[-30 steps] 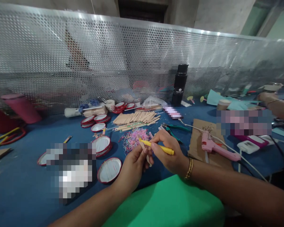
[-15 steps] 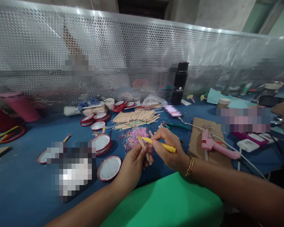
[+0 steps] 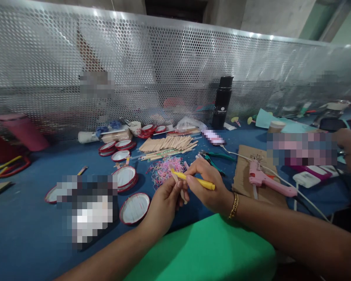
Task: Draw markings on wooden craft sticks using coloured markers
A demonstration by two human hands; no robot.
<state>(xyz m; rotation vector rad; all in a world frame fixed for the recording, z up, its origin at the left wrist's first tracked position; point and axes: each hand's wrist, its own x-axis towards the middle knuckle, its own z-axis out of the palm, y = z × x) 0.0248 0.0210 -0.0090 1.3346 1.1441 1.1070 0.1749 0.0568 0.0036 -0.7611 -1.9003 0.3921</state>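
My left hand (image 3: 168,199) pinches a wooden craft stick (image 3: 175,176), held upright with a slight tilt. In my right hand (image 3: 206,183) is a yellow marker (image 3: 203,182), gripped like a pen, its tip touching the upper part of the stick. Just behind both hands lies a heap of pink and purple loops (image 3: 167,168), like small rubber bands. A pile of plain craft sticks (image 3: 166,144) spreads out beyond it. To the left of my left hand sits a round red-rimmed lid (image 3: 135,208), with more such lids (image 3: 124,177) stacked behind.
A pink glue gun (image 3: 260,177) rests on cardboard (image 3: 241,168) at the right, its cord trailing forward. Green-handled pliers (image 3: 215,158) lie near my right hand. A black bottle (image 3: 222,103) stands by the perforated metal screen (image 3: 175,66). Another person's hand (image 3: 346,140) shows at the far right.
The marker has shifted slightly left and down along the stick, with my right hand following. My left hand and the stick stay nearly where they were.
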